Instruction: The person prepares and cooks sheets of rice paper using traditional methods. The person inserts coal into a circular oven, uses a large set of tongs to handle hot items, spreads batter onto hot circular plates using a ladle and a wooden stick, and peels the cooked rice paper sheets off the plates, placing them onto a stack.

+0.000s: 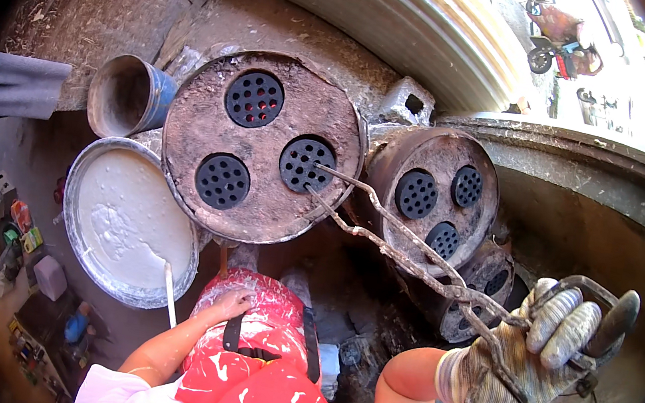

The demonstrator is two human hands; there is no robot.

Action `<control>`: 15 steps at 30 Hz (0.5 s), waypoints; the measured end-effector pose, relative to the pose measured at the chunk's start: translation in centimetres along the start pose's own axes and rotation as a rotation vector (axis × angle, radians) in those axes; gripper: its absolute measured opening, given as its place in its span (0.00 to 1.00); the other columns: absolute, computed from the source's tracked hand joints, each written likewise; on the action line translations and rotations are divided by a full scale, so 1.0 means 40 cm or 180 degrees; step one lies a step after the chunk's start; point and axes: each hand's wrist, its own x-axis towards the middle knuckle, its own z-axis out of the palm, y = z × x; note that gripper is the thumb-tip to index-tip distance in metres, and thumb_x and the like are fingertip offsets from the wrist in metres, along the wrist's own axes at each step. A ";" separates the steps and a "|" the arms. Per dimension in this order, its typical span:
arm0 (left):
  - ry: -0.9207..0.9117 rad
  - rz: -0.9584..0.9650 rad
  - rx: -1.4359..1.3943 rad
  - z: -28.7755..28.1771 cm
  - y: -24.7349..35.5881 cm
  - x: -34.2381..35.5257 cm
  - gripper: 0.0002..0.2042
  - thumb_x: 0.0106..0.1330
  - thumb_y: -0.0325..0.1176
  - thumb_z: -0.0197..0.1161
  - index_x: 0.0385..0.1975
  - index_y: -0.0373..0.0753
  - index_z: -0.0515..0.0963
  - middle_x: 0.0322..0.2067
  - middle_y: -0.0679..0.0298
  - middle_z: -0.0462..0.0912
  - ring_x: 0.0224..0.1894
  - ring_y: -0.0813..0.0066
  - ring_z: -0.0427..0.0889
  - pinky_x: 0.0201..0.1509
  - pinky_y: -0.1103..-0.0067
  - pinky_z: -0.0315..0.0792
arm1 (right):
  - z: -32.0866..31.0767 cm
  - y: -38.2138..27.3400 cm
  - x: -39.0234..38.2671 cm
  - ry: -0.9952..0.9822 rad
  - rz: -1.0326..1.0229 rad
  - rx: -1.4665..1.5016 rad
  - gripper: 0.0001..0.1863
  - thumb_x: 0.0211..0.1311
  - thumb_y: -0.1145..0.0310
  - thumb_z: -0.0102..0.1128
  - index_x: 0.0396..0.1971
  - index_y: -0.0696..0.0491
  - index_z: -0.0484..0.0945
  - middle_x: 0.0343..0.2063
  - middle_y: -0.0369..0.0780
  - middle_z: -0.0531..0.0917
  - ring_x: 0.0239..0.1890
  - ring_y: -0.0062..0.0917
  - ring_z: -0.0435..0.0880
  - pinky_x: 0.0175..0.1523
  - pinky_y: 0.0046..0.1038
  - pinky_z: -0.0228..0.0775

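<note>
Fingers [561, 336] of your gloved right hand [511, 374] curl around the handle end of the tongs [453, 288]. Your bare left hand [233, 303] lies on your white-splashed red apron [281, 309]; whether it pinches the cloth, I cannot tell. Ahead of you, the tongs' two tips reach the right-hand briquette [305, 159] in the near stove [265, 146]; their grip on it is unclear. Two others sit in that stove, the farthest glowing red through its holes. On your left stand a tub [70, 223] of white liquid [124, 209] with a stick [169, 289] in it and, beyond, a blue bucket [159, 99]. Rightward, a second stove [434, 147] holds three dark briquettes [417, 193]. Farther off are a block [399, 104] and, outside, a motorbike [551, 48].
</note>
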 end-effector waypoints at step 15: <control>-0.0026 -0.0184 -0.0152 0.003 -0.051 0.013 0.19 0.57 0.40 0.54 0.47 0.41 0.74 0.41 0.54 0.78 0.37 0.65 0.81 0.42 0.74 0.72 | 0.047 0.064 -0.023 -0.0133 0.0070 -0.0073 0.50 0.43 0.42 0.63 0.57 0.64 0.57 0.21 0.31 0.69 0.27 0.18 0.67 0.35 0.23 0.58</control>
